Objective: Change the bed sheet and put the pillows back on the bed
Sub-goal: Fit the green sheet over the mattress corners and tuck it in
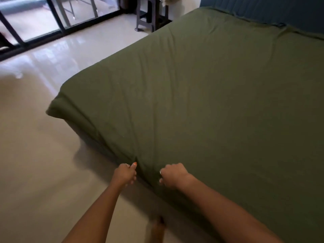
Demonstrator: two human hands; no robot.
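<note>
Bedroom with a pale, glossy tiled floor (43,155); dark-framed sliding glass doors (52,20) close the far left, a dark plastic stool (149,16) stands beyond the far corner of the bed, and a blue padded headboard (280,9) runs along the upper right. The bed (73,127) fills the centre and right of the view, its mattress covered from the near-left corner to the headboard by an olive-green bed sheet (210,102). The sheet lies mostly flat, with shallow creases running across the middle and a small gather of fabric at the near edge. Left hand (125,174): fingers curled into a fist at the side of the mattress, thumb raised against the gathered fold, gripping the sheet's edge. Right hand (172,175): likewise fisted just beside the left, knuckles up, holding the sheet where it turns over the mattress edge. A bare foot (158,228) shows on the floor below the forearms, blurred. State of the task, as judged from this view: the green sheet is already spread over the mattress and appears wrapped at the near-left corner; the present step looks like tensioning or tucking the near side. Whether the far and right-hand sides are tucked cannot be told. No pillows are visible anywhere in view, so returning them to the bed remains to be done, along with smoothing the remaining creases
</note>
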